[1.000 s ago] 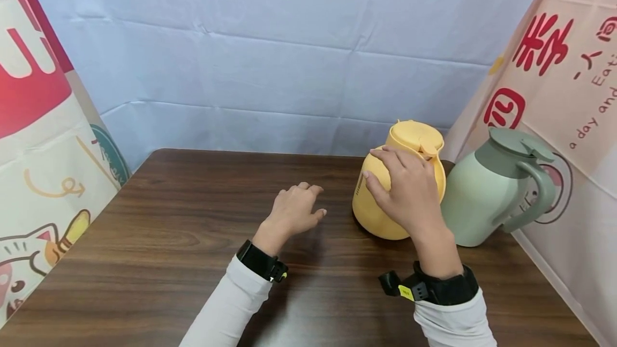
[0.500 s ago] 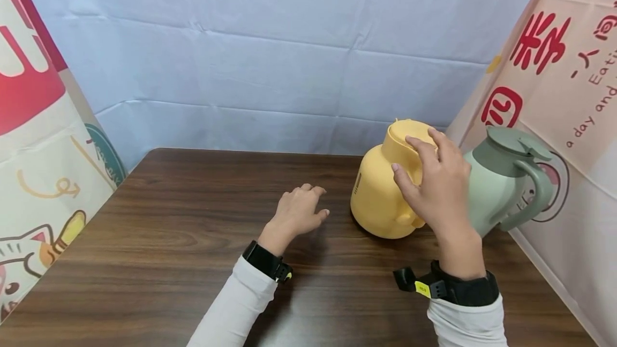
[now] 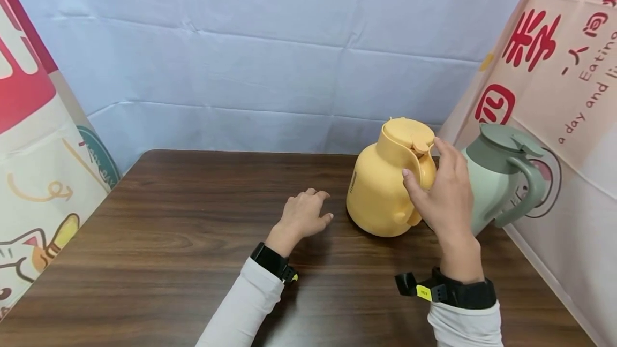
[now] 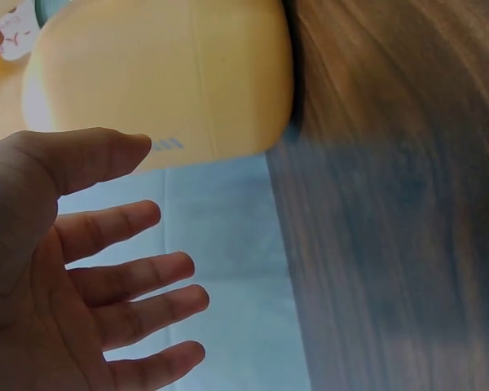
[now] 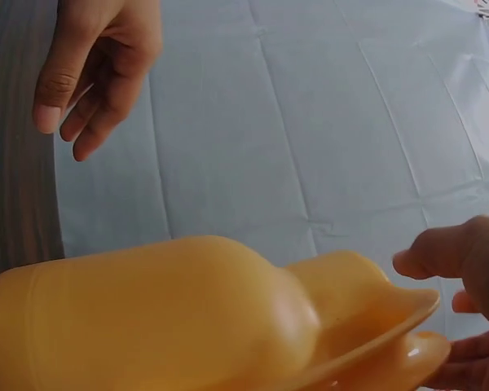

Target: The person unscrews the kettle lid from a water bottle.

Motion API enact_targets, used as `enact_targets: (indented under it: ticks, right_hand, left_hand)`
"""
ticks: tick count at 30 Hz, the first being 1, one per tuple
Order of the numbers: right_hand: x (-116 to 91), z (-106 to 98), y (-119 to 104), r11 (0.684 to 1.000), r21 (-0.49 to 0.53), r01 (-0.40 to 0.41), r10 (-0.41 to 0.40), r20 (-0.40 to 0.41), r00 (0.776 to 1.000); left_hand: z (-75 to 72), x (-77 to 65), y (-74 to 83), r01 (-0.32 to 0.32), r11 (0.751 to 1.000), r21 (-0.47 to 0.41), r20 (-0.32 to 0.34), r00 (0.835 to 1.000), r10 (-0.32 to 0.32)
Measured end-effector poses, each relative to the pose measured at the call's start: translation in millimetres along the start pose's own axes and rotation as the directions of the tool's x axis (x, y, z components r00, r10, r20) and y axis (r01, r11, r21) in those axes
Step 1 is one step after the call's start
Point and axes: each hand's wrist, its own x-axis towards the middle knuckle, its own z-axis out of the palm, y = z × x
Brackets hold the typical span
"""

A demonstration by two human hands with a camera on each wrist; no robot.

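Observation:
A yellow thermos jug stands upright on the right side of the table, its handle turned toward the near right. Beside that handle is my right hand, thumb and fingers spread and loosely bent. In the right wrist view its fingertips lie close to the jug's lid and handle, and I cannot tell whether they touch. My left hand hovers over the table left of the jug, holding nothing. The left wrist view shows its fingers apart, with the thumb in front of the jug's yellow body.
A pale green thermos jug stands just right of the yellow one, partly behind my right hand. The dark wooden table reaches to a light blue cloth at the back. Printed cloths hang at both sides.
My right hand has moved right, from in front of the yellow jug to beside its handle, uncovering the lid and body. The left hand has barely moved. The jugs stay in place.

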Motion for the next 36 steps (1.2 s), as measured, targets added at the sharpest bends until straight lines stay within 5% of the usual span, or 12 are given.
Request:
enact_targets:
  ticks: [5,13,20,27,31,36]
  right_hand:
    - [-5,4,0,0.981,-0.001,-0.196,0.195,-0.03,0.98]
    - [-11,10,4,0.909,0.086,-0.407,0.408,0.01,0.913]
    - [-20,31,14,0.901,0.242,-0.36,0.389,-0.083,0.917]
    - [-22,50,18,0.779,0.519,-0.352,0.482,-0.136,0.865]
    - [-20,48,11,0.745,0.558,-0.365,0.511,-0.127,0.85]
    - [-19,45,5,0.744,0.573,-0.345,0.5,-0.134,0.856]
  left_hand:
    - [4.9,0.9,1.6,0.007,1.0,0.001,0.005,1.0,-0.007]
    - [13.4,5.0,2.3,0.009,1.0,-0.026,0.022,1.0,-0.009]
    - [22.9,5.4,-1.5,0.012,0.999,-0.038,0.044,0.999,-0.01]
    - [26.0,4.9,-3.2,0.02,0.999,-0.046,0.043,0.999,-0.018]
    - [25.7,4.4,-4.4,0.023,0.999,-0.048,0.046,0.999,-0.021]
    - [25.9,4.3,-6.1,0.023,0.999,-0.048,0.047,0.999,-0.021]
